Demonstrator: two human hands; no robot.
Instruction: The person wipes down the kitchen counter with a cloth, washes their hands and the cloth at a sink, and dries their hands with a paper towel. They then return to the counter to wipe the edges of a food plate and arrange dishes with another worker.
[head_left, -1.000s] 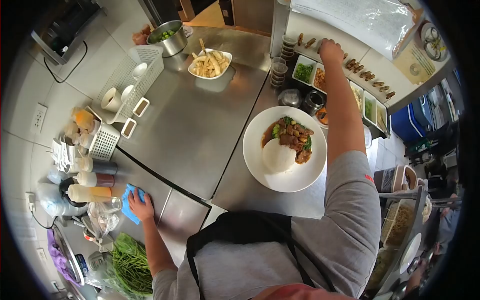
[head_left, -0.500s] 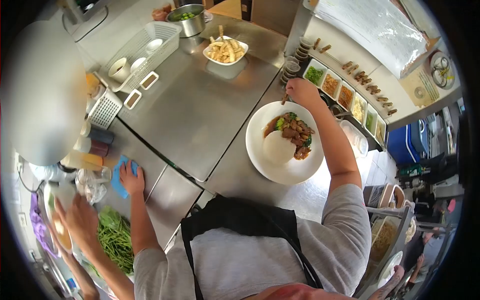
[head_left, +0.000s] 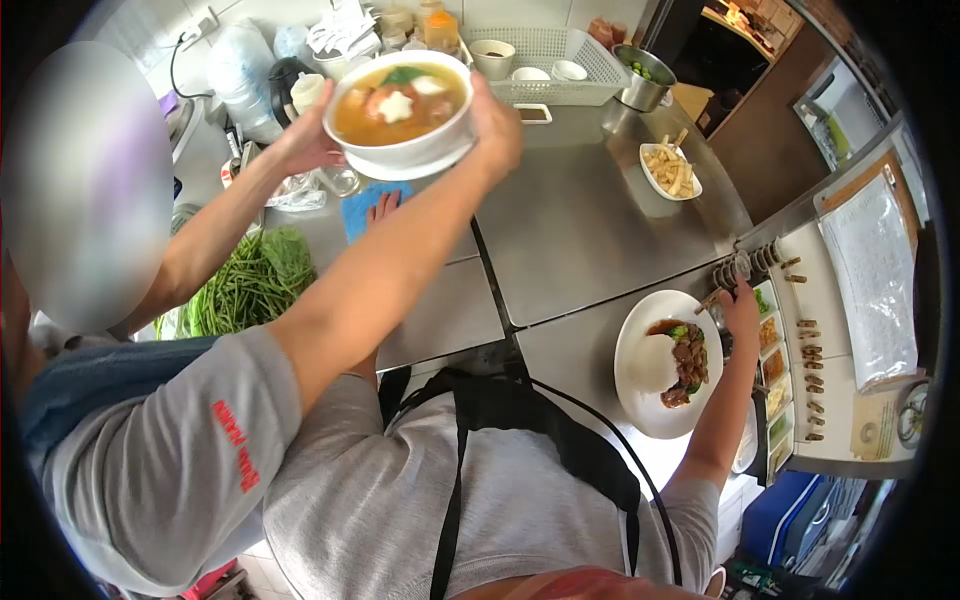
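A blue cloth (head_left: 372, 208) lies on the steel counter, and my left hand (head_left: 383, 207) rests on it with fingers stretched out, partly hidden behind a co-worker's forearm. At the far rim of a white plate (head_left: 640, 415), my right hand (head_left: 738, 308) is closed at a wooden clothespin (head_left: 708, 301); its fingertips lie close to small clear cups (head_left: 740, 264). That plate carries a rice mound (head_left: 654, 364) and brown meat with broccoli (head_left: 690, 360). In front of me, a co-worker's two hands hold up a white bowl of orange soup (head_left: 400, 105).
Fries in a white dish (head_left: 670, 170) stand farther back, near a steel pot (head_left: 642, 82) and a plastic basket (head_left: 550, 85). Green vegetables (head_left: 250, 285) lie at left. Topping trays (head_left: 772, 370) line the right side. A co-worker's arm (head_left: 380, 250) crosses close before me.
The view has turned left. The co-worker has come in close and the soup bowl is now raised over the counter. My left hand stays on the cloth, my right by the plate's rim.
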